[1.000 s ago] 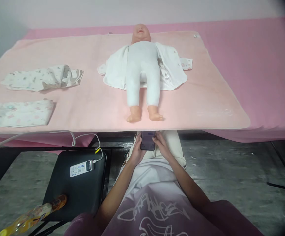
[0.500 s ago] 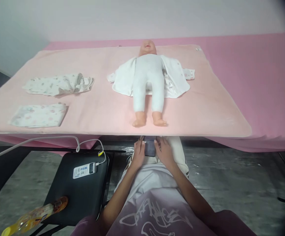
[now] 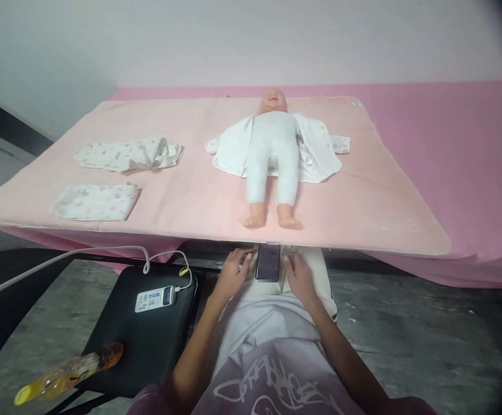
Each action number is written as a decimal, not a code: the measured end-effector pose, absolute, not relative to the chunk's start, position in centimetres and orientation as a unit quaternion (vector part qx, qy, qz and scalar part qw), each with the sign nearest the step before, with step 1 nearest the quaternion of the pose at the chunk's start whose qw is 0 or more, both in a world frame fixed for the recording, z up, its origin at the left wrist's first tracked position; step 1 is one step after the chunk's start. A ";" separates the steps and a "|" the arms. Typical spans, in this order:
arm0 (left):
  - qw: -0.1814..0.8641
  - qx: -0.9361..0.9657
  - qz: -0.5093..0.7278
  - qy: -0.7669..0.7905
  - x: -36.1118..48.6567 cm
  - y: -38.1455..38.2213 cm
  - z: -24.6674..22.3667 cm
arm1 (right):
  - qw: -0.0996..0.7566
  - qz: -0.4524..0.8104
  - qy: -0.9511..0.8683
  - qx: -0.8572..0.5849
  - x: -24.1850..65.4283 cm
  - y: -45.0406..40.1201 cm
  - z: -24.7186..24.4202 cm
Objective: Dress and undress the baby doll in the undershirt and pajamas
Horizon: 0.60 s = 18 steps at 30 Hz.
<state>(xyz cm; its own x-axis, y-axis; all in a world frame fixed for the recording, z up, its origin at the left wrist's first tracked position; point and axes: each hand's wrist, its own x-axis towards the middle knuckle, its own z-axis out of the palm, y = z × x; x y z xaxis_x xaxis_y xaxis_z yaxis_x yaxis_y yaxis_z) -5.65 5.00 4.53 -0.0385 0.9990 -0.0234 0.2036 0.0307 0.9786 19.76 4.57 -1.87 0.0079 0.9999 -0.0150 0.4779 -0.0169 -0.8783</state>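
A dark phone (image 3: 268, 263) lies on my lap under the table's front edge. To its left is my left hand (image 3: 233, 272), fingers loosely spread and off the phone. My right hand (image 3: 298, 275) rests on my thigh just right of the phone, open, its fingers apart. Above them on the table, a baby doll (image 3: 273, 150) lies on its back, feet toward me, in a white body and legs. An unfastened white baby top (image 3: 236, 147) spreads out on both sides of it, with the arms in patterned sleeves.
A peach mat (image 3: 181, 207) covers much of the pink table cover (image 3: 471, 150). Folded patterned baby clothes (image 3: 123, 155) and a folded patterned cloth (image 3: 97, 202) lie left. A black chair (image 3: 147, 351) holds a cabled power bank (image 3: 153, 300) and a bottle (image 3: 69, 374).
Both hands have let go of the phone and moved apart, leaving it on my lap. The whole view has shifted slightly, so the table appears lower and further right.
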 end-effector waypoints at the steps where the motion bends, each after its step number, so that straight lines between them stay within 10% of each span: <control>1: 0.423 0.573 0.428 0.556 -7.1 4.9 5.4 | 0.363 0.366 -0.601 -0.611 20.1 4.2 -2.0; 11: -0.202 0.562 0.457 0.659 -21.0 8.9 12.7 | 0.393 0.402 -0.556 -0.612 23.1 2.2 -3.1; 18: -0.173 0.332 0.397 0.838 -33.5 19.1 18.4 | 0.388 0.404 -0.562 -0.609 22.6 2.3 -3.2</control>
<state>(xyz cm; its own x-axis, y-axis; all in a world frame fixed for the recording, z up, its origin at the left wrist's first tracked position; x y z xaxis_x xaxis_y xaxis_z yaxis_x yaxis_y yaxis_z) -33.52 19.10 18.43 -0.7200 0.4190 0.5532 0.6934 0.4650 0.5504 22.56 2.34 -3.15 0.0428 0.9975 -0.0559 0.3701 -0.0678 -0.9265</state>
